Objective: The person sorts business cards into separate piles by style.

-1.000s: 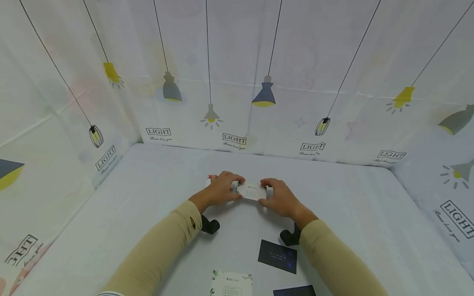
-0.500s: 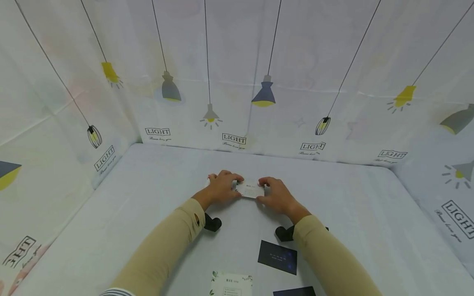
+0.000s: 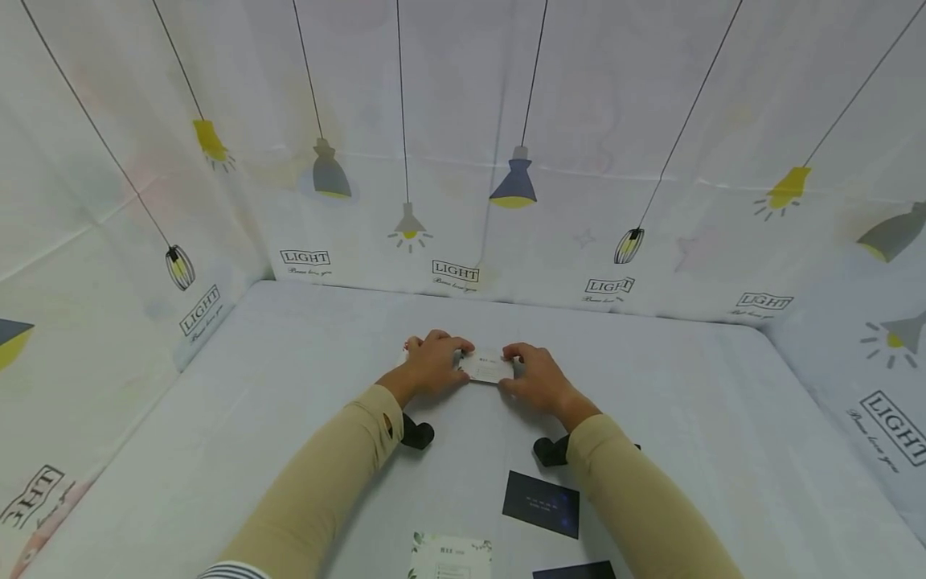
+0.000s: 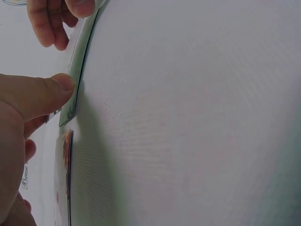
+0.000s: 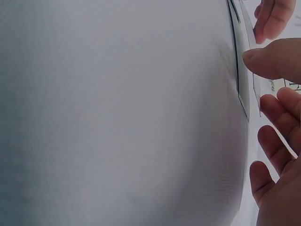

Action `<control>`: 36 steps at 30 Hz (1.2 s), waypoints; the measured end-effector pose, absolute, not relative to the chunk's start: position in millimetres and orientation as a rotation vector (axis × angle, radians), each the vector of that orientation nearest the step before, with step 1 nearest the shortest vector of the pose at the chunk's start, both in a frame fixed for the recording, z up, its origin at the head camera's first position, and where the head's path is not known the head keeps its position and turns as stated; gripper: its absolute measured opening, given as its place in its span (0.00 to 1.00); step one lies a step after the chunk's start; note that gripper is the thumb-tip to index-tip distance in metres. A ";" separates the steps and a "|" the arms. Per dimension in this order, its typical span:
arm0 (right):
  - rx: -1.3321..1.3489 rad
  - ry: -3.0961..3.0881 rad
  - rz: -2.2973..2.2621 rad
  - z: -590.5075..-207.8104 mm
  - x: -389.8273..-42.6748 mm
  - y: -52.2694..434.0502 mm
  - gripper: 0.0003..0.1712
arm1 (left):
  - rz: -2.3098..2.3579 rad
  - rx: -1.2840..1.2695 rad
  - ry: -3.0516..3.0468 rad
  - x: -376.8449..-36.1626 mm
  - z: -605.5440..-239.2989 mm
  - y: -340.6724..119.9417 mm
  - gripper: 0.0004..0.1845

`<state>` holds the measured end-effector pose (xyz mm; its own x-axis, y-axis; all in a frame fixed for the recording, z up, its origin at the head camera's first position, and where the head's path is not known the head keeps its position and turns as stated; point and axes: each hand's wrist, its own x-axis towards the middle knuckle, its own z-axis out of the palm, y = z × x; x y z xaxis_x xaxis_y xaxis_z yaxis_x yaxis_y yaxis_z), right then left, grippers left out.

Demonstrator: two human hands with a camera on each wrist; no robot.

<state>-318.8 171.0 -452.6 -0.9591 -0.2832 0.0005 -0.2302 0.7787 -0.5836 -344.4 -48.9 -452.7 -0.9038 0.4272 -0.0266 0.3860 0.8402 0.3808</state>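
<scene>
Two hands meet on one small white paper card (image 3: 488, 367) near the middle of the pale grey tablecloth (image 3: 723, 434). The left hand (image 3: 432, 366) pinches its left end and the right hand (image 3: 537, 379) pinches its right end, thumbs on the near edge and fingers curled over the far edge. From the left wrist view the card (image 4: 77, 70) looks lifted at a tilt, not flat on the cloth.

I judge the work is in the middle. Under the left hand lies another white card with a red mark (image 4: 66, 155), so some cards seem already gathered there. Closer to the person than the held card, a dark navy card (image 3: 542, 503), a white card with green leaves (image 3: 450, 556) and a second dark card (image 3: 575, 572) lie apart, not yet collected.

How many cards lie beneath the left hand is hidden. The two nearest cards are cut off by the lower edge, and the print on every card is too small to read.
</scene>
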 end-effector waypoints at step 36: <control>-0.380 2.849 -0.976 -452.0 -321.9 170.2 0.33 | 0.616 0.670 2.890 -343.2 -453.3 -45.8 0.25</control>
